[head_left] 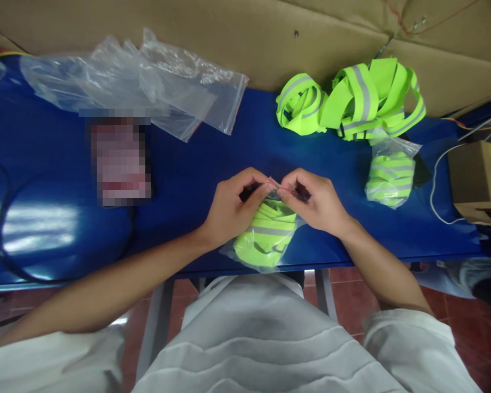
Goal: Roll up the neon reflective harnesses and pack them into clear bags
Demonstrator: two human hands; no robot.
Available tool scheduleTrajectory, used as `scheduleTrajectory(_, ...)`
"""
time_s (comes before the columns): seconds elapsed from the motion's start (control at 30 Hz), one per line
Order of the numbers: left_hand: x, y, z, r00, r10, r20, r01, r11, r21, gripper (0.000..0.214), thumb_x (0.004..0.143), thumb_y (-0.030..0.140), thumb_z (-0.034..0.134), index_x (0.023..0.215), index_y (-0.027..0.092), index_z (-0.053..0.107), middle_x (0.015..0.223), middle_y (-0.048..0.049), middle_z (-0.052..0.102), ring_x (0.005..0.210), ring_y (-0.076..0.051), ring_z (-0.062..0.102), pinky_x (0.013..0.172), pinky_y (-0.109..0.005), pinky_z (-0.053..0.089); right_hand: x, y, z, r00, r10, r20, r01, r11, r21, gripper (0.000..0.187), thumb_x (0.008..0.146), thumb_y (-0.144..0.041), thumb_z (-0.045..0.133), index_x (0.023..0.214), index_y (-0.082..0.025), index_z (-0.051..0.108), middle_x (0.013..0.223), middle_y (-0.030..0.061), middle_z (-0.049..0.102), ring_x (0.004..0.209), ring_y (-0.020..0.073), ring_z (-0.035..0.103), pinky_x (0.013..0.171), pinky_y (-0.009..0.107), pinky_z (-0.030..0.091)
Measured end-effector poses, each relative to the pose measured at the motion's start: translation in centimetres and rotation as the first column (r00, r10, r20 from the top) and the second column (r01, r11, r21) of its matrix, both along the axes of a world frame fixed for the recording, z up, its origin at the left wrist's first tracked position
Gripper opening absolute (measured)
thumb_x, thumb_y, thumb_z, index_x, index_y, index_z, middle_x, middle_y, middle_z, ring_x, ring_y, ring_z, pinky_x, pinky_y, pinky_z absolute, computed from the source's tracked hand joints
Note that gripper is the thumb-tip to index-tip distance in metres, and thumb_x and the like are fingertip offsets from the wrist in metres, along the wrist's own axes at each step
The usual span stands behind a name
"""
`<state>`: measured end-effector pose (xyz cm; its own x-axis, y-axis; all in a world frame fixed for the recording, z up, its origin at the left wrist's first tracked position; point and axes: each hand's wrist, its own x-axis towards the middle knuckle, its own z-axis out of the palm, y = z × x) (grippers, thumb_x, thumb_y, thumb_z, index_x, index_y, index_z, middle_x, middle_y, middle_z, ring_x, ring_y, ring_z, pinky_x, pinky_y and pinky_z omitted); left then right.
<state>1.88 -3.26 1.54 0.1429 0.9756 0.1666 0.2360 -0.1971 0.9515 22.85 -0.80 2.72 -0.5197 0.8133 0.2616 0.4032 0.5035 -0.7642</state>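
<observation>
A clear zip bag (265,237) holding a folded neon-green reflective strap lies at the near edge of the blue table (196,164). My left hand (231,204) pinches the left side of the bag's top strip. My right hand (315,202) pinches the same strip from the right, thumbs and fingertips nearly meeting at the middle. Both hands are closed on the bag's mouth.
A second filled bag (390,172) lies to the right. Loose green reflective straps (352,98) are heaped at the back right. Empty clear bags (147,82) are piled back left, beside a pixelated object (118,161). A cardboard box (477,183) with wires stands at the far right.
</observation>
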Motion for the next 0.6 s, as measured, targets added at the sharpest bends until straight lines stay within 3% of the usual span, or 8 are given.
scheduleTrajectory(0.27, -0.1, 0.4, -0.5, 0.999, -0.013, 0.050, 0.016, 0.998, -0.054, 0.019, 0.097, 0.037, 0.072, 0.098, 0.019, 0.077, 0.093, -0.0018, 0.078, 0.078, -0.012, 0.069, 0.070, -0.023, 0.051, 0.2, 0.5, -0.1, 1.000, -0.008, 0.020, 0.009, 0.998, -0.062, 0.014, 0.105, -0.033, 0.062, 0.100, -0.020, 0.064, 0.088, 0.0010, 0.069, 0.074, 0.0122, 0.060, 0.067, 0.025, 0.045)
scheduleTrajectory(0.47, -1.2, 1.3, 0.2, 0.990, 0.023, 0.142, -0.021, 1.000, -0.018, 0.024, 0.097, 0.040, 0.072, 0.093, 0.018, 0.080, 0.108, -0.0069, 0.081, 0.094, -0.018, 0.075, 0.082, -0.027, 0.057, 2.9, 1.0, 2.3, 0.982, 0.151, 0.116, -0.122, 0.966, -0.227, 0.024, 0.102, -0.043, 0.065, 0.103, -0.019, 0.071, 0.084, -0.0004, 0.069, 0.072, 0.0117, 0.060, 0.066, 0.024, 0.045)
scheduleTrajectory(0.6, -3.2, 2.0, 0.8, 0.998, 0.069, -0.004, -0.069, 0.996, 0.060, 0.038, 0.105, 0.047, 0.056, 0.123, 0.021, 0.078, 0.124, -0.0085, 0.078, 0.090, -0.016, 0.075, 0.073, -0.026, 0.056, 6.8, 0.1, 3.8, 0.975, 0.073, 0.207, -0.038, 0.985, -0.168, 0.021, 0.101, -0.042, 0.066, 0.103, -0.023, 0.075, 0.090, 0.0013, 0.075, 0.075, 0.0140, 0.065, 0.067, 0.026, 0.048)
